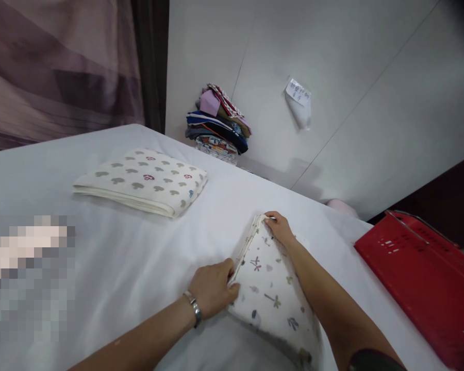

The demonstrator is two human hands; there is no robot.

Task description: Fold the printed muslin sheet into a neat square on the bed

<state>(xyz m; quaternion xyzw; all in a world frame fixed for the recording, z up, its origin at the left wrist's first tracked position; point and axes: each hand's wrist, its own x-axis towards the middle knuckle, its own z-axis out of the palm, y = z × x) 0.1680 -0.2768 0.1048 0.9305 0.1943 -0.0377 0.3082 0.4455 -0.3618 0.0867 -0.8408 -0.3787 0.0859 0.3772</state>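
A white folded cloth (272, 288) printed with small palm trees and other figures is held in both hands over the bed, its layered edge facing up and left. My left hand (213, 287), with a silver band at the wrist, pinches its lower left corner between thumb and fingers. My right hand (279, 226) grips the top far corner, fingers closed over the edge. To the left, on the white sheet, lies a second folded cloth (143, 178) with grey, red and blue mushroom-like prints; neither hand touches it.
The white bed sheet (112, 247) spreads beneath everything. At the right edge stands a red plastic basket (417, 278). Beyond the bed, a stack of folded clothes (218, 123) is by the white wall (332, 51), which bears a taped paper note (298, 95). A curtain (62, 67) hangs at the left. A blurred patch covers the lower left.
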